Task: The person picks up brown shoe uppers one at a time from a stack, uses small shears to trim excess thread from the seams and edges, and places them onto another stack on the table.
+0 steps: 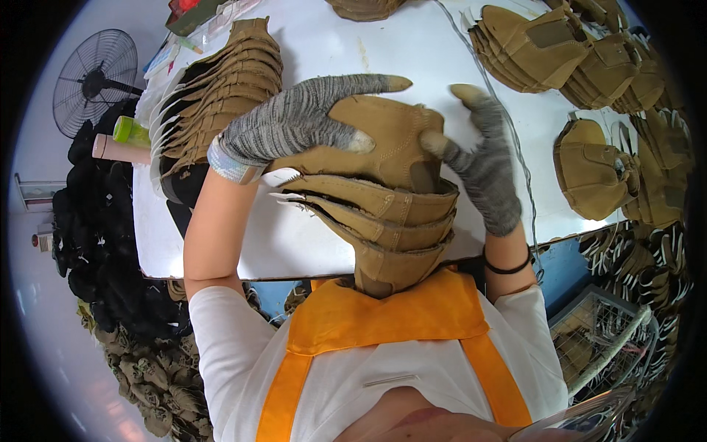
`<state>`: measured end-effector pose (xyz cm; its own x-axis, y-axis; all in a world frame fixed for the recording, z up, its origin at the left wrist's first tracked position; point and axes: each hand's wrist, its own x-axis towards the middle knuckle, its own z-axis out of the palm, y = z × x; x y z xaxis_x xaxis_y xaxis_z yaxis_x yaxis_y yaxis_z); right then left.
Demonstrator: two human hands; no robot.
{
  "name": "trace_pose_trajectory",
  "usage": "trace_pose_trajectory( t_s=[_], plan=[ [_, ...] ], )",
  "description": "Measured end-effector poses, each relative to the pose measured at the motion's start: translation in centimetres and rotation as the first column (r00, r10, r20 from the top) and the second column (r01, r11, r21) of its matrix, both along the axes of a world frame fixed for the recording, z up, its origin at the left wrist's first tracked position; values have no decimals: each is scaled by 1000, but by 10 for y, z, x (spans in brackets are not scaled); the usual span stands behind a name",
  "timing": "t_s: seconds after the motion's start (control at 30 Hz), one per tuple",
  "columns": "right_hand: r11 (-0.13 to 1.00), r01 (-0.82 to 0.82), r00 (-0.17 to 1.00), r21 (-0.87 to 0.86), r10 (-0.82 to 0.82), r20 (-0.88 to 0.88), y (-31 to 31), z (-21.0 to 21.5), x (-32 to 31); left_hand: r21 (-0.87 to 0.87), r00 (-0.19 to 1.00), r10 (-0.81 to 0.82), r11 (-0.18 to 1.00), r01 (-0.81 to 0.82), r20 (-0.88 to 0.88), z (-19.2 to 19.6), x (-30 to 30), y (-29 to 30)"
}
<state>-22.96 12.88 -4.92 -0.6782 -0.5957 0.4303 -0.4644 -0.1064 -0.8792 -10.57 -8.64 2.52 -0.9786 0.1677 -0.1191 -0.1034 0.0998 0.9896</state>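
A stack of tan suede shoe uppers (405,202) stands at the table's front edge, against my orange apron. The topmost shoe upper (390,136) is raised, its stitched side facing up. My left hand (302,118), in a grey knit glove with pale fingertips, lies over its left side. The thumb presses on the suede while the index finger stretches along the far edge. At the upper's right edge is my right hand (482,158), gloved alike and slightly blurred. Its thumb tip is by the suede and its fingers are spread apart from it.
Nested tan uppers (228,96) form a long row on the left of the white table (324,44). More stacks (530,48) stand at the right. A cable (508,121) crosses the tabletop. Beyond the left side are a fan (96,81) and dark piles (110,243). A wire basket (604,331) is low right.
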Motion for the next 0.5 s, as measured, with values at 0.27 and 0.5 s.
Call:
trace_pose_trajectory(
  t_s=[0.27,0.5],
  plan=[
    [954,-257,965,152,263,-19,-1,39,11,-293,972,-38,956,-33,-232,3,4,9],
    [906,-387,916,170,399,-47,-5,31,-3,-249,982,-98,967,55,-163,10,-2,13]
  ],
)
